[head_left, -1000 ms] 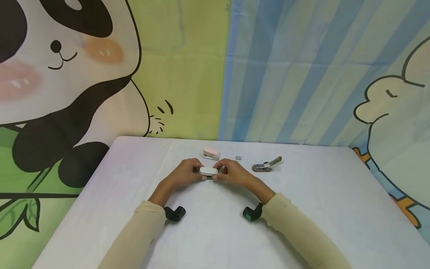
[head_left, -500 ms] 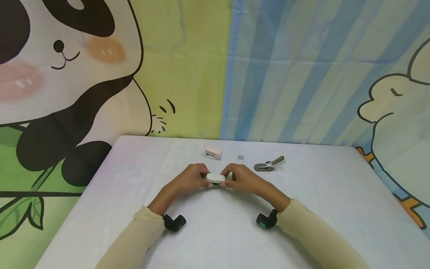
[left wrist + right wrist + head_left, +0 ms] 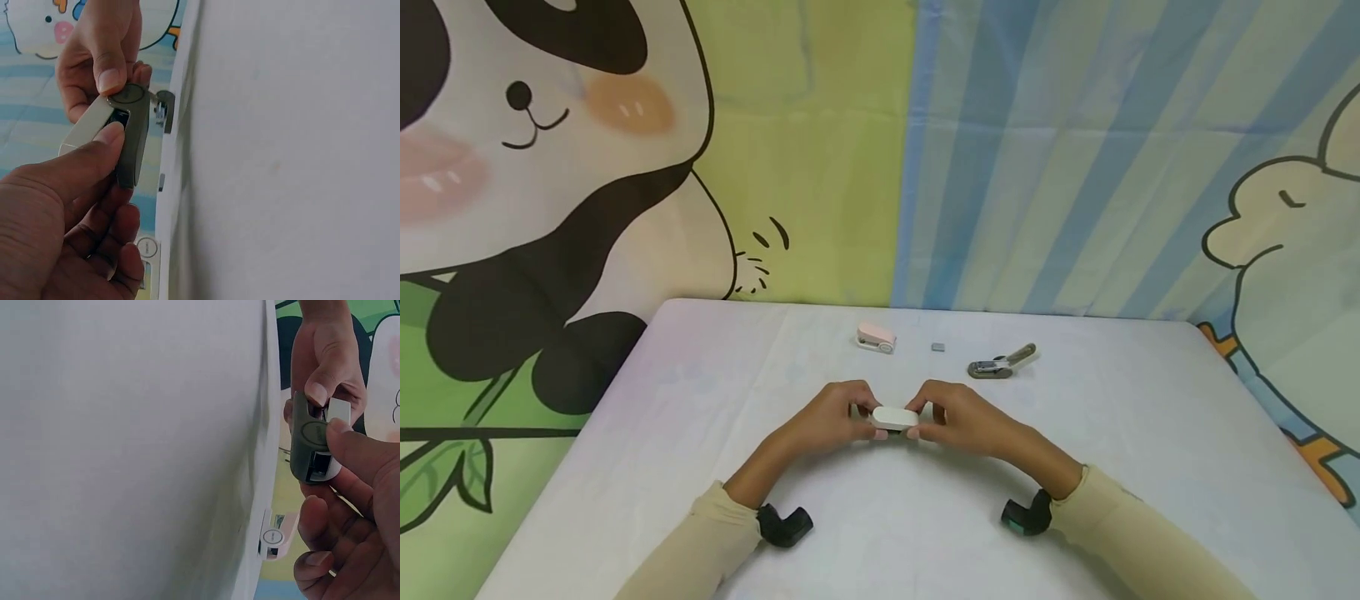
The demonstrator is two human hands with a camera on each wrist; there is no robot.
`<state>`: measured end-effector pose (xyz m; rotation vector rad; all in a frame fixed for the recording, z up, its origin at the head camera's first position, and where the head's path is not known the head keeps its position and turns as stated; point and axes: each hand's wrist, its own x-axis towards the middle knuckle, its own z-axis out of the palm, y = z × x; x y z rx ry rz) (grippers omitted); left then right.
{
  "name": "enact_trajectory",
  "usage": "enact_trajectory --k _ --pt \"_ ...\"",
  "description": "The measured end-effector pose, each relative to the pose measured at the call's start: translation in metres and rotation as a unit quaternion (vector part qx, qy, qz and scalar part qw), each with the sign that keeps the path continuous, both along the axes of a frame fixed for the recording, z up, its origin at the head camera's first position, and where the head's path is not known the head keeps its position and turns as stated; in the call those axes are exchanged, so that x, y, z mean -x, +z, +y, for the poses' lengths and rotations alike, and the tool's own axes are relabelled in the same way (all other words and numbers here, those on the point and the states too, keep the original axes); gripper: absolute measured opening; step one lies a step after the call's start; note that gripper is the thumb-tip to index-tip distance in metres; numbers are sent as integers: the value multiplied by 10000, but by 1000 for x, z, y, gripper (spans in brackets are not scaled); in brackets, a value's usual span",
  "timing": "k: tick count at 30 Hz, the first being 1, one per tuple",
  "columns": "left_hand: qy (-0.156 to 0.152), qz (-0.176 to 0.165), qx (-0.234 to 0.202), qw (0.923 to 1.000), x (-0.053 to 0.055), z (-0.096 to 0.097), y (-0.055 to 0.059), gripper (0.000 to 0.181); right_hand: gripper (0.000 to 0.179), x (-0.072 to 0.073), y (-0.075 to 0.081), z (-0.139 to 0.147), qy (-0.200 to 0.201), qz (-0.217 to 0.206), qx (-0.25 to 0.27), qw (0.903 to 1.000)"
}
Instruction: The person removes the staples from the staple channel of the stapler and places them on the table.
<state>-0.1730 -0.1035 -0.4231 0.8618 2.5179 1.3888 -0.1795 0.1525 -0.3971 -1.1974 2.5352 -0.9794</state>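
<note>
A small stapler with a white top and a grey-green base is held between both hands over the table. My left hand pinches its left end, and in the left wrist view that thumb presses into a dark opening in the stapler's side. The other end is pinched by my right hand, its thumb lying by the round emblem of the stapler in the right wrist view. Fingers cover parts of both ends.
Farther back on the white table stands a pink stapler. To its right lies a small grey block, then a grey stapler with its arm swung up. A printed curtain hangs behind the table.
Both hands have drawn the white-topped stapler nearer to the body and slightly right, away from the pink one. The other things on the table stay where they were.
</note>
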Motion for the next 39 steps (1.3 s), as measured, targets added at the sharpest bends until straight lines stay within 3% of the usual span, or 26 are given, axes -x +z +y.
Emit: enact_trajectory --k 5,11,18,24,32,39 --pt "-176 -67 32 9998 -9 3 -4 15 22 -9 -2 4 97 67 -162 9998" --pt "-329 -183 190 9991 -13 6 -8 15 21 -12 -4 5 214 -90 -225 9995" --pt "-170 71 -82 9998 -17 9 -13 19 22 -13 -4 8 84 -48 -134 9999" --pt "-92 -31 -338 9994 -21 10 -14 19 23 -15 -7 11 55 -139 217 9997" --pt "-302 -399 76 9987 -21 12 -14 20 25 -15 -12 10 113 -230 -38 9997" --pt "-413 -211 422 9980 -21 13 -13 17 30 -17 -7 1 184 6 50 9998"
